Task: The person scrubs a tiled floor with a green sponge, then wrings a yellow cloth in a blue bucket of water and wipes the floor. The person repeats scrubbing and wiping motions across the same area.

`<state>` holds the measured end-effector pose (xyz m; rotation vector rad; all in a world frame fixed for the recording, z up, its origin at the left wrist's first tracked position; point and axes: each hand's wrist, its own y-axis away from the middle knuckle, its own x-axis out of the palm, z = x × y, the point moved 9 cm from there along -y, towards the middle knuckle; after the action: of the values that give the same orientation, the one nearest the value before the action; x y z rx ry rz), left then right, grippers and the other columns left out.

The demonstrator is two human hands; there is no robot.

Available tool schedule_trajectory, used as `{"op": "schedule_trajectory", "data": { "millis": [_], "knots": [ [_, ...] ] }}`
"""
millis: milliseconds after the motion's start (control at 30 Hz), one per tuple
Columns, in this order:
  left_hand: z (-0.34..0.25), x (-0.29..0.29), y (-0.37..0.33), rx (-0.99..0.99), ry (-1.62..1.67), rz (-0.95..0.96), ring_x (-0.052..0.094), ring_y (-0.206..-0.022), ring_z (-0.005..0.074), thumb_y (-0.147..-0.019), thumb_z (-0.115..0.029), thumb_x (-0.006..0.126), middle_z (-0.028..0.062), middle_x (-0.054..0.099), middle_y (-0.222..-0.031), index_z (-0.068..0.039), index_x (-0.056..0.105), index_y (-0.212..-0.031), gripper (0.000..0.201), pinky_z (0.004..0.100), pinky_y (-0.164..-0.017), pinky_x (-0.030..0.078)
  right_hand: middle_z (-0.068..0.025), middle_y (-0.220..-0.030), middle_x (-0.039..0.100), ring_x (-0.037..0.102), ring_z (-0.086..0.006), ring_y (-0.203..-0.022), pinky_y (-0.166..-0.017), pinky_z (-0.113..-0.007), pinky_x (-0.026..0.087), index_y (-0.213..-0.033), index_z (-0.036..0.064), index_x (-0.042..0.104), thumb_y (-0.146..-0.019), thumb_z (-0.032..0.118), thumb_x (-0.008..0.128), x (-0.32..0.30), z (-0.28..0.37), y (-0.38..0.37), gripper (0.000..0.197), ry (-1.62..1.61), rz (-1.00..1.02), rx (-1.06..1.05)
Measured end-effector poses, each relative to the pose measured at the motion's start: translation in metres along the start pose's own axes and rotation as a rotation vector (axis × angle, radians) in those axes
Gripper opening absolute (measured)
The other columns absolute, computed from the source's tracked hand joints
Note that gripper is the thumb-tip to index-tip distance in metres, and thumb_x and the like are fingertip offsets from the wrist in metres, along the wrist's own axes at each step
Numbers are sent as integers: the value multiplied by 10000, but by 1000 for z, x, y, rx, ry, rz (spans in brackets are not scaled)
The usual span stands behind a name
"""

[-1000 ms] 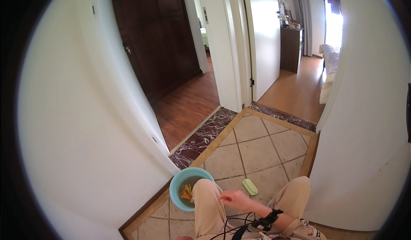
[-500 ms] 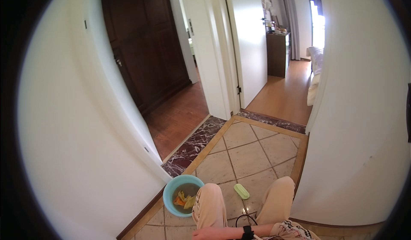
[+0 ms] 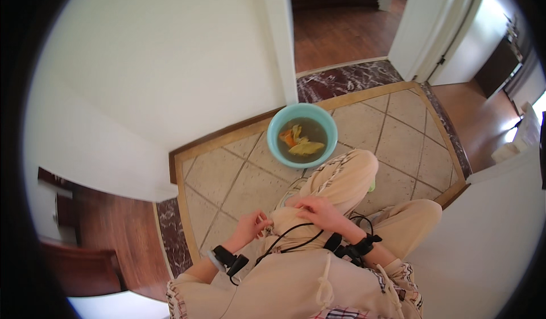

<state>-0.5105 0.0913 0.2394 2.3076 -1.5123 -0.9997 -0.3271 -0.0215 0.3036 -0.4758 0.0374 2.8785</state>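
My left hand (image 3: 253, 228) is at the near part of my beige trouser leg (image 3: 335, 182), its fingers curled and pinched at the cloth. On the same leg, a little to the right, is my right hand (image 3: 321, 212), its fingers bent down onto the cloth; the fingertips are partly hidden. Beyond my knees stands a light blue basin (image 3: 274, 143) of murky water, with a yellow and orange cloth (image 3: 305, 147) in it. Neither hand touches the basin. A sliver of a pale green brush-like thing (image 3: 372, 186) shows beside my knee; the rest is hidden.
A black cable (image 3: 290, 231) loops across my lap between the wrist straps. Beige tiles (image 3: 227, 174) cover the floor. A white wall (image 3: 187, 63) rises to the left, and dark marble thresholds (image 3: 352, 80) mark the doorways. At lower left is a reddish-brown wooden piece of furniture (image 3: 85, 268).
The view has swung left and down, so the basin now appears nearer the middle. Both hands now show at my trouser leg; earlier only one forearm was visible. My knee now mostly covers the green thing.
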Motion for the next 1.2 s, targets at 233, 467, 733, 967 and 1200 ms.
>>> {"op": "schedule_trajectory", "data": {
  "millis": [233,467,733,967,1200],
  "knots": [
    [4,34,9,209,-149,236,613,-705,140,-841,-78,710,53,637,-744,-43,652,-938,118,305,-654,501,-138,-900,607,621,-340,-837,-737,-415,505,-1039,72,646,-835,77,657,-2,-19,1,204,349,-39,111],
    [-28,17,18,317,-66,113,589,-793,247,-798,-103,706,64,568,-823,-132,697,-889,95,368,-678,477,-105,-1150,533,487,-309,-1117,-844,-445,452,-995,103,618,-736,127,722,18,64,1,280,484,81,-354],
    [-49,25,18,539,-236,-57,564,-933,260,-796,-113,715,69,539,-980,-139,713,-965,172,363,-751,472,-77,-1085,567,522,-286,-1081,-848,-430,445,-896,80,588,-745,137,731,31,30,-7,215,548,109,-210],
    [-85,20,31,770,-617,-349,534,-1056,332,-756,-160,724,115,518,-1188,-150,678,-988,237,429,-876,439,-75,-1036,589,551,-289,-1034,-833,-430,460,-867,72,573,-796,96,695,20,27,-5,143,481,72,-183],
    [-89,24,26,815,-447,-328,378,-1297,406,-711,-138,784,195,329,-1497,-122,693,-939,246,471,-1039,378,-132,-886,580,560,-357,-939,-770,-442,465,-846,40,551,-793,58,685,12,23,-9,145,280,101,-117]
  ]
}}
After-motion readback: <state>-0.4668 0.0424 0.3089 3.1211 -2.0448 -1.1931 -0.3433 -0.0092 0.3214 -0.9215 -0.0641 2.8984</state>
